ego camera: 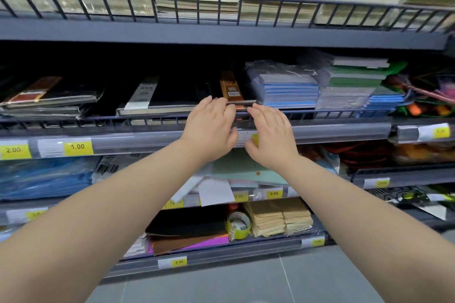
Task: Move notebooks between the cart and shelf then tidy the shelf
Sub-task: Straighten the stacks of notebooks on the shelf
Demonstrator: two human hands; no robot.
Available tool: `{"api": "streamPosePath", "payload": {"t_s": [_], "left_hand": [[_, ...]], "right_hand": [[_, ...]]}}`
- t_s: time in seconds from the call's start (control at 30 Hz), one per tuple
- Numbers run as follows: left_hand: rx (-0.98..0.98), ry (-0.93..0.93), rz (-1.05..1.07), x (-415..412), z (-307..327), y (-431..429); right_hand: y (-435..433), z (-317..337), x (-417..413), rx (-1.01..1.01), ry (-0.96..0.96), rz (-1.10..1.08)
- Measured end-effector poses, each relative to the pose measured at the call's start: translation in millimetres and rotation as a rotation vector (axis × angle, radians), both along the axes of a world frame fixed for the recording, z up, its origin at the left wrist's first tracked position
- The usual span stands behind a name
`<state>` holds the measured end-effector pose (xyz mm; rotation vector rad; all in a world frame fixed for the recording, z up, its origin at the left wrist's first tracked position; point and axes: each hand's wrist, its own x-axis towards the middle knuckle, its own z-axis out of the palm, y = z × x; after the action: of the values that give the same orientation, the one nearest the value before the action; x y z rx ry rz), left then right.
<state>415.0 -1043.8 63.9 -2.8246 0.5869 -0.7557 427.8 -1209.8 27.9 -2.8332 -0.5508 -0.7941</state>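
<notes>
The yellow price tags (13, 149) at the far left of the middle shelf (344, 128) read 2.00 and 1.00. Above them, behind the shelf's low wire rail (98, 122), lies a slumped pile of black notebooks (49, 99), the top one with a brown band. Next comes a black notebook with a white band (157, 96), lying flat with its front edge at the rail.

Just right of it the left hand (209, 125) reaches over the rail. Its grip is not closed: the fingers are straight and side by side, their tips on the front edge of the orange-banded notebook (230, 87), and the thumb is down by the price strip. That notebook lies flat on the middle shelf, between the white-banded one and the blue stack, with its front edge at the rail.

The right hand (270, 135) is just beside the left, nearly touching it. Its grip is likewise flat, fingers together and laid over the rail at the same front edge. Whether either hand presses cannot be told.

Right of the hands sits a plastic-wrapped stack of blue notebooks (290, 91), then a taller stack of green and grey notebooks (354, 79).
</notes>
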Motion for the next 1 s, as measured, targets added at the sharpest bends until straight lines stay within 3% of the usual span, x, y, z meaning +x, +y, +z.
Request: {"api": "streamPosePath", "payload": {"t_s": [0.07, 0.13, 0.23, 0.53, 0.73, 0.9, 1.0], "left_hand": [[-0.032, 0.021, 0.002, 1, 6, 1], [-0.063, 0.043, 0.025, 4, 17, 4], [-0.064, -0.005, 0.101, 6, 32, 9], [0.008, 0.222, 0.332, 1, 22, -13], [-0.167, 0.367, 0.417, 7, 25, -34], [-0.135, 0.343, 0.411, 4, 20, -32], [-0.093, 0.319, 0.398, -1, 19, -29]], "right_hand": [[-5, 6, -1, 0.077, 0.084, 0.048], [-10, 15, -4, 0.289, 0.202, 0.097], [-21, 24, -8, 0.497, 0.206, 0.066], [-16, 33, -2, 0.305, 0.217, -0.103], [-4, 35, 0, 0.284, 0.275, -0.145], [-8, 34, -2, 0.266, 0.276, -0.112], [-3, 35, -6, 0.229, 0.185, -0.126]]}}
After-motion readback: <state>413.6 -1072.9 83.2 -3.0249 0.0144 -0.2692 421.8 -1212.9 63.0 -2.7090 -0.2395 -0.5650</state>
